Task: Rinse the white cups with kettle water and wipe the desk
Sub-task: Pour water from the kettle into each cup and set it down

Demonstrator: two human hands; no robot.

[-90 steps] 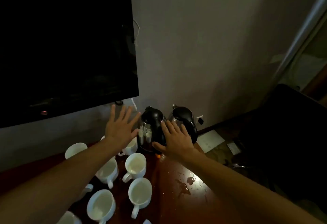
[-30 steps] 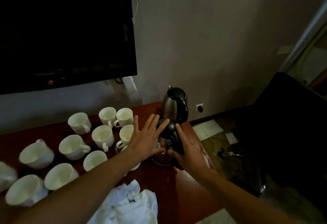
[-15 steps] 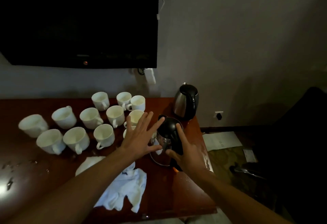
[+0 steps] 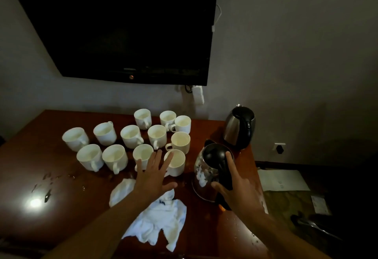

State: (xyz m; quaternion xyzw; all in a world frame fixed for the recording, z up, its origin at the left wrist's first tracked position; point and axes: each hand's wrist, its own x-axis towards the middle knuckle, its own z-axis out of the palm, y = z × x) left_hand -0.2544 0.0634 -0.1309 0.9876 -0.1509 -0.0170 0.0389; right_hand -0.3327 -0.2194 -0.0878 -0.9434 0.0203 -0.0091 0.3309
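- The desk (image 4: 30, 166) now shows whole, with a wet patch at 9 o'clock.
- White cups (image 4: 131, 136) cluster at 11 o'clock.
- Cloth (image 4: 161, 222) lies at 6 o'clock.
- Near kettle (image 4: 210, 168) stays at 3 o'clock; right hand (image 4: 237, 189) touches its handle, released grip.
- Left hand (image 4: 153, 177) still hovers spread, fingers released.

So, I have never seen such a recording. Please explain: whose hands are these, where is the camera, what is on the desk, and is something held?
No machine here: a person wears one camera on the head, looking down at their own hands. The left hand is spread open above the white cups and holds nothing. The right hand touches the near kettle at its black handle with straight fingers. On the wooden desk also lie a white cloth, some water drops, and a second kettle stands behind.
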